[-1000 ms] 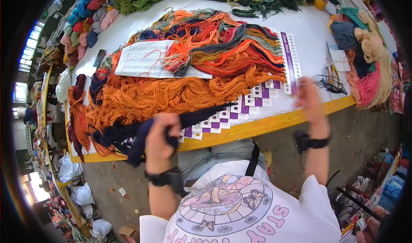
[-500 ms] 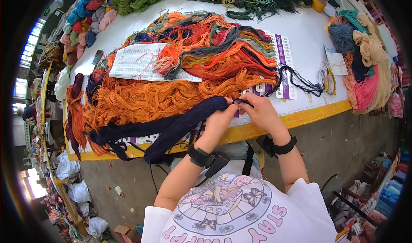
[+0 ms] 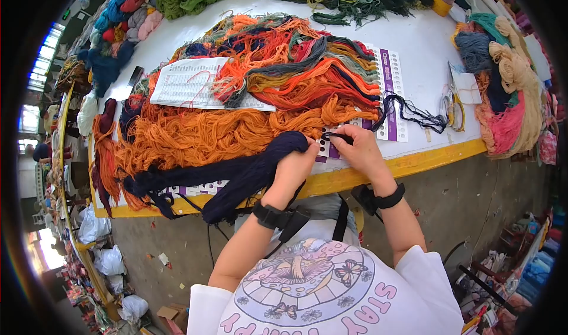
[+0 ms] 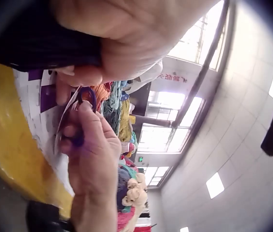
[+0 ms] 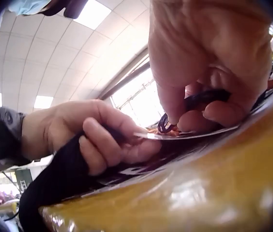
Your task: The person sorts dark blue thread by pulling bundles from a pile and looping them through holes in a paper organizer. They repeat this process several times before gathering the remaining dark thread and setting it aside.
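My left hand (image 3: pixel 296 164) grips a thick navy yarn bundle (image 3: pixel 251 170), which trails left over the table's front edge. In the right wrist view, fingers of the left hand (image 5: pixel 105 137) curl round the navy yarn (image 5: pixel 59 169), and its thumb and finger hold the edge of a thin white card (image 5: pixel 194 136). Just to the right, my right hand (image 3: pixel 360 151) pinches dark thread; a small loop (image 5: pixel 163 123) shows at its fingertips, above the card. In the left wrist view, the right hand (image 4: pixel 95 164) is at the holed card, with a dark loop (image 4: pixel 89 94) over its thumb.
Orange yarn (image 3: pixel 207 137) and a printed sheet (image 3: pixel 186 83) lie beyond the hands. A purple-and-white card (image 3: pixel 390 95), loose black threads (image 3: pixel 414 115) and yellow-handled scissors (image 3: pixel 455 111) are on the right. Yarn piles (image 3: pixel 509 68) line the table, whose front edge is yellow (image 3: pixel 426 158).
Both hands have come together at the front cards from well apart, and the navy bundle has followed the left hand rightward. A dark teal skein now shows at the left yarn pile.
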`<state>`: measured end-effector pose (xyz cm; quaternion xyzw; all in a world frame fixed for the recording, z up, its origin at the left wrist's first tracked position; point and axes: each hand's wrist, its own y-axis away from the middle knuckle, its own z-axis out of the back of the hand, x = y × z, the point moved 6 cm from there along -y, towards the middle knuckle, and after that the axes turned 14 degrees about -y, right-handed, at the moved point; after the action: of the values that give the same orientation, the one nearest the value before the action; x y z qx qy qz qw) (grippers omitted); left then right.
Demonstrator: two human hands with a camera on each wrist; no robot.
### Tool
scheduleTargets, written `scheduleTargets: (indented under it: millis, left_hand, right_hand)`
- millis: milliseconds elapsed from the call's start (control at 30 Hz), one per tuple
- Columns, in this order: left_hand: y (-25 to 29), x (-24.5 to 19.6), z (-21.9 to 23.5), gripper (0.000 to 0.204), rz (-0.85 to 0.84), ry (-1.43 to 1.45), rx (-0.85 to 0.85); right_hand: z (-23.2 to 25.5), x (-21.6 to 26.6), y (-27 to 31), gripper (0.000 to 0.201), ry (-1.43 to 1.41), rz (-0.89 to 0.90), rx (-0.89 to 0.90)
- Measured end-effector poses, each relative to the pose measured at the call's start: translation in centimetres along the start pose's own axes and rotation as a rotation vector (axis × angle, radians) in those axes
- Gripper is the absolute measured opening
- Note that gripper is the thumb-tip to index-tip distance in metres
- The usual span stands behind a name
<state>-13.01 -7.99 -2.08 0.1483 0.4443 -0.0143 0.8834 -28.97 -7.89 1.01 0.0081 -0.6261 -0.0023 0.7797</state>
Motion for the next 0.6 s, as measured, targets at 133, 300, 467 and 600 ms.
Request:
scheduleTargets:
  millis: [133, 300, 467, 600]
  left_hand:
    - [0.3, -0.8, 0.0, 0.013, 0.300, 0.550, 0.202]
    - [-0.2, -0.1, -1.5, 0.015, 0.238, 0.549, 0.261]
    - [-0.5, 0.3, -1.4, 0.012, 0.153, 0.235, 0.120]
    - [-0.5, 0.9, 0.9, 0.010, -0.061, -0.033, -0.148]
  right_hand:
    - [-0.6, 0.1, 0.3, 0.016, 0.026, 0.090, -0.054]
    - [-0.8, 0.5, 0.2, 0.015, 0.017, 0.109, 0.030]
    - [-0.8, 0.0, 0.1, 0.015, 0.002, 0.057, 0.093]
    - [-0.8, 0.0, 0.2, 0.015, 0.040, 0.084, 0.035]
